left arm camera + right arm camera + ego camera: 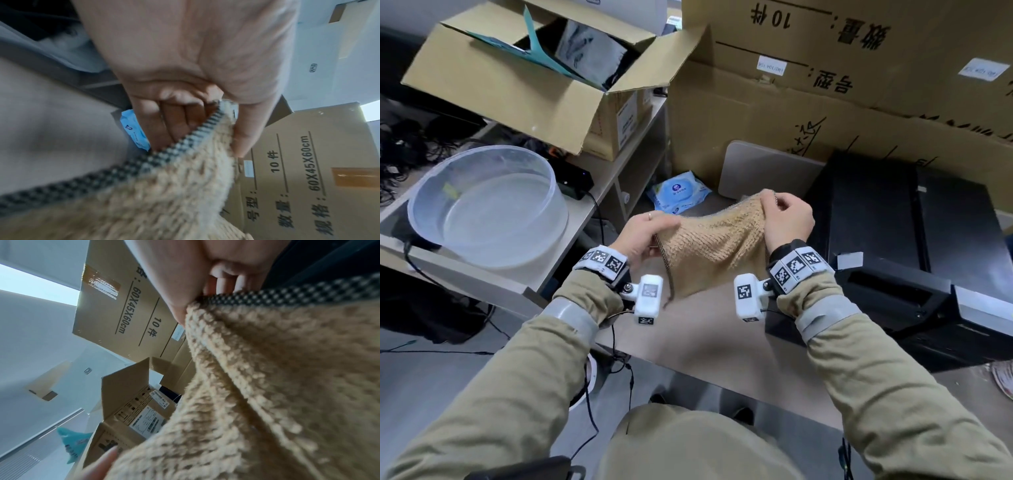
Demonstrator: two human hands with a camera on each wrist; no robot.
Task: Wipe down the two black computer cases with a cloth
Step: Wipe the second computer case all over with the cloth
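A tan knitted cloth (709,243) with a dark checked edge hangs in the air between both hands, over the desk (705,342). My left hand (650,233) pinches its left corner, thumb on top; the left wrist view shows the cloth (164,194) held between thumb and curled fingers (176,123). My right hand (784,219) grips the upper right corner, seen close as the cloth (277,386) in the right wrist view. Two black computer cases lie side by side at the right: one (873,212) nearer the hands, the other (962,233) beyond it.
A clear plastic basin (486,205) sits on the shelf at left, under an open cardboard box (524,85). Large cardboard boxes (859,68) stand behind the desk. A blue wet-wipes pack (678,192) and a grey panel (760,168) lie at the back.
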